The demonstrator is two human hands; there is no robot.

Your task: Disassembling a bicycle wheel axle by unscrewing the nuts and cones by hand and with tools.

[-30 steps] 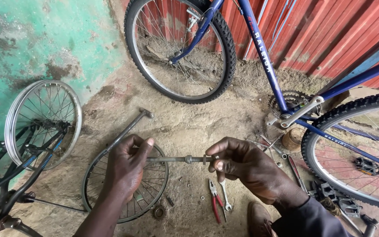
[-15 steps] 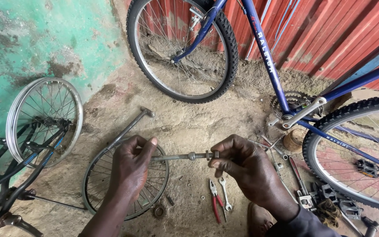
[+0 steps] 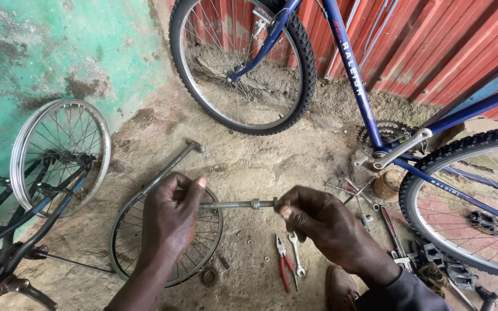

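Note:
A thin metal axle rod [image 3: 234, 204] with a nut [image 3: 255, 204] threaded on it is held level between both hands. My left hand [image 3: 171, 222] grips its left end in a closed fist. My right hand [image 3: 318, 222] pinches the right end with fingertips just beside the nut. Below the hands a small spoked wheel rim [image 3: 123, 247] lies flat on the dirt floor. Red-handled pliers [image 3: 283, 266] and a small spanner [image 3: 296, 260] lie on the ground under my right hand.
A blue bicycle [image 3: 350, 69] stands ahead, front wheel [image 3: 240, 63] at top, rear wheel [image 3: 468, 201] at right. A silver wheel [image 3: 59, 155] leans on the green wall at left. A long hammer-like bar [image 3: 171, 164], loose tools [image 3: 370, 201] and pedals [image 3: 433, 256] litter the ground.
Both hands have stayed on the rod. My right fingers have shifted a little along the rod's right end near the nut; the view has crept slightly.

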